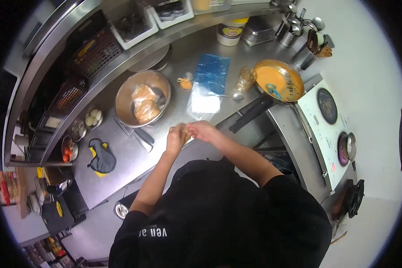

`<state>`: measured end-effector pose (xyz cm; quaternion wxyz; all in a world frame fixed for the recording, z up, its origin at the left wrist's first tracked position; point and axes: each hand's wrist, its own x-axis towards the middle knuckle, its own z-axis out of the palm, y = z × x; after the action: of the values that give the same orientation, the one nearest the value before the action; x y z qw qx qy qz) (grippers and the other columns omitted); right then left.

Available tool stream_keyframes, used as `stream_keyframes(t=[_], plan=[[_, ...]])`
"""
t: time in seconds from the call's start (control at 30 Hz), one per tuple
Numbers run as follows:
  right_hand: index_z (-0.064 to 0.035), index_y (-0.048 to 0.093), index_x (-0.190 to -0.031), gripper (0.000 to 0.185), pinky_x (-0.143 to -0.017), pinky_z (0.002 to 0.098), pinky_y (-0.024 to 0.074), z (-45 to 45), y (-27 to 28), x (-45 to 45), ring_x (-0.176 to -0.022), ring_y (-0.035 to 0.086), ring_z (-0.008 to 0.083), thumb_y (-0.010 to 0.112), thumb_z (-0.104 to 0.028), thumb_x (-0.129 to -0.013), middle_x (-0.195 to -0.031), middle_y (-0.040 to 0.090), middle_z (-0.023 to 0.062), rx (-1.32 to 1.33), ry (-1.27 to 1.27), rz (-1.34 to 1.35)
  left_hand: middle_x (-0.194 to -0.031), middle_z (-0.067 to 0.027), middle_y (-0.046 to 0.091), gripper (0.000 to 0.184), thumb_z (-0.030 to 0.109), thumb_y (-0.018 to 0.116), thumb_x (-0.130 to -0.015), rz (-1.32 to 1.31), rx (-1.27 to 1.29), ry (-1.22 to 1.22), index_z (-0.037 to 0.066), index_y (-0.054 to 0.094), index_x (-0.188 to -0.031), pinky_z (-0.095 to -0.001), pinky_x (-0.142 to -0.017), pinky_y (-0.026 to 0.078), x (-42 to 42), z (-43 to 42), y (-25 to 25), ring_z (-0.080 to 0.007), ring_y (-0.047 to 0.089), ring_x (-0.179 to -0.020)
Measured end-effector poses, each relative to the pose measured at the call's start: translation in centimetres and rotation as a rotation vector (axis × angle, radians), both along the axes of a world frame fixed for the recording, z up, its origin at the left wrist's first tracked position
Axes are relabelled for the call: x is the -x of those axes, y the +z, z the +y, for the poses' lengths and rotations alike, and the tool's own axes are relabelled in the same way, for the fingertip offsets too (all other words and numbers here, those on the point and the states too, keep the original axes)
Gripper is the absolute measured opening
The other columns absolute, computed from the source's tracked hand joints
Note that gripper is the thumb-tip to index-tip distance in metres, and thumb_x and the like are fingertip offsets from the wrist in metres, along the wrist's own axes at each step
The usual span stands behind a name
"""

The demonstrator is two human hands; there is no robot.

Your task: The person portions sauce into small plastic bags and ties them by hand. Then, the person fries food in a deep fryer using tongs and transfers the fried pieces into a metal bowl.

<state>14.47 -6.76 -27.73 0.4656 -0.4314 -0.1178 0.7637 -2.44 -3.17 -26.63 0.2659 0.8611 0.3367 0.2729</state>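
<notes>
My left hand [177, 137] and my right hand [201, 131] meet in front of me at the near edge of the steel counter. Their fingers are pinched together around something small and yellowish that is mostly hidden. Just beyond them lies a stack of clear plastic bags [205, 105], with a blue plastic packet [212, 73] behind it. To the left of the packet rests a small knotted bag of orange sauce [185, 83]. A spoon [237, 96] lies to the right of the bags.
A large steel bowl [122, 96] holds wrapped orange bundles. Beside it are a knife [142, 141] and a grater [122, 126]. At right, a pan [278, 63] of orange sauce has its handle pointing towards me, near a white cooktop [315, 127]. An oven mitt [103, 157] lies left.
</notes>
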Motion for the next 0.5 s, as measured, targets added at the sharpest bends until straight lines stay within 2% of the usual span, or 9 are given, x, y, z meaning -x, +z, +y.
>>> stream_keyframes(t=[0.07, 0.1, 0.17, 0.2, 0.27, 0.3, 0.33, 0.4, 0.5], plan=[[0.001, 0.062, -0.105, 0.027, -0.062, 0.0267, 0.0486, -0.7, 1.7, 1.0, -0.073, 0.061, 0.0138, 0.064, -0.022, -0.09, -0.085, 0.064, 0.0056, -0.076, -0.066, 0.012, -0.086, -0.0176, 0.067, 0.041, 0.001, 0.068, -0.076, 0.007, 0.149, 0.185, 0.005, 0.054, -0.114, -0.0397, -0.07, 0.052, -0.7, -0.1, 0.2, -0.0316, 0.064, -0.077], [0.0015, 0.061, -0.109, 0.029, -0.07, 0.0299, 0.0503, -0.8, 1.8, 1.2, -0.082, 0.062, 0.0172, 0.062, -0.022, -0.091, -0.094, 0.064, 0.0073, -0.238, -0.021, -0.176, -0.079, -0.0169, 0.066, 0.045, -0.002, 0.065, -0.078, -0.041, 0.176, 0.194, 0.008, 0.044, -0.116, -0.0378, -0.061, 0.051, -0.9, 0.1, -0.2, -0.0295, 0.064, -0.064], [-0.0021, 0.061, -0.117, 0.032, -0.082, 0.032, 0.0508, -1.2, 1.5, 1.2, -0.097, 0.063, 0.023, 0.063, -0.017, -0.089, -0.111, 0.064, 0.0089, -0.587, 0.088, -0.675, -0.074, -0.0159, 0.065, 0.044, 0.0, 0.065, -0.077, -0.041, 0.234, 0.242, 0.008, 0.044, -0.115, -0.0399, -0.061, 0.05, -0.8, 0.5, -1.0, -0.0318, 0.064, -0.065], [-0.0021, 0.061, -0.117, 0.032, -0.082, 0.032, 0.0508, -1.3, 1.0, 1.4, -0.097, 0.063, 0.023, 0.063, -0.017, -0.089, -0.111, 0.064, 0.0089, -0.589, 0.085, -0.674, -0.07, -0.0148, 0.063, 0.043, 0.001, 0.065, -0.077, -0.04, 0.294, 0.295, 0.008, 0.044, -0.114, -0.0421, -0.061, 0.049, -0.8, 0.5, -0.7, -0.0341, 0.064, -0.065], [-0.0049, 0.064, -0.114, 0.033, -0.083, 0.0334, 0.0501, -1.3, 0.0, 1.7, -0.099, 0.062, 0.0258, 0.067, -0.011, -0.081, -0.112, 0.064, 0.0086, -0.897, 0.092, -1.266, -0.069, -0.0133, 0.064, 0.041, 0.002, 0.064, -0.078, -0.038, 0.286, 0.32, 0.007, 0.044, -0.113, -0.0403, -0.061, 0.049, -1.0, 0.5, -0.1, -0.0314, 0.065, -0.065], [-0.0062, 0.066, -0.11, 0.038, -0.085, 0.034, 0.0486, -1.5, 0.9, 2.1, -0.097, 0.06, 0.028, 0.068, -0.008, -0.073, -0.109, 0.064, 0.0086, -0.856, 0.089, -1.178, -0.07, -0.0131, 0.064, 0.041, 0.0, 0.064, -0.077, -0.065, 0.369, 0.355, 0.007, 0.044, -0.112, -0.0389, -0.06, 0.049, -0.9, 0.7, -0.6, -0.0297, 0.065, -0.066], [-0.0062, 0.066, -0.11, 0.038, -0.085, 0.034, 0.0486, -1.3, 0.8, 2.2, -0.097, 0.06, 0.028, 0.068, -0.008, -0.073, -0.109, 0.064, 0.0086, -0.858, 0.095, -1.17, -0.07, -0.0129, 0.065, 0.041, -0.001, 0.063, -0.077, -0.09, 0.453, 0.394, 0.007, 0.044, -0.112, -0.0375, -0.06, 0.049, -0.7, 0.7, -1.2, -0.0279, 0.065, -0.066], [-0.006, 0.067, -0.106, 0.034, -0.085, 0.0356, 0.0477, -0.8, 0.7, 2.6, -0.093, 0.06, 0.0284, 0.068, -0.008, -0.072, -0.106, 0.064, 0.0078, -1.007, 0.106, -1.36, -0.07, -0.0121, 0.064, 0.041, -0.003, 0.063, -0.076, -0.115, 0.518, 0.42, 0.006, 0.043, -0.111, -0.0353, -0.059, 0.049, 0.0, 0.9, -2.0, -0.0249, 0.064, -0.064], [-0.0061, 0.068, -0.101, 0.03, -0.086, 0.036, 0.0468, -1.0, 0.0, 3.0, -0.091, 0.059, 0.0278, 0.068, -0.008, -0.071, -0.106, 0.064, 0.0075, -1.005, 0.098, -1.417, -0.075, -0.013, 0.064, 0.043, -0.007, 0.062, -0.076, -0.2, 0.682, 0.464, 0.002, 0.041, -0.112, -0.0317, -0.057, 0.05, -0.2, 0.7, -2.2, -0.0201, 0.063, -0.065]])
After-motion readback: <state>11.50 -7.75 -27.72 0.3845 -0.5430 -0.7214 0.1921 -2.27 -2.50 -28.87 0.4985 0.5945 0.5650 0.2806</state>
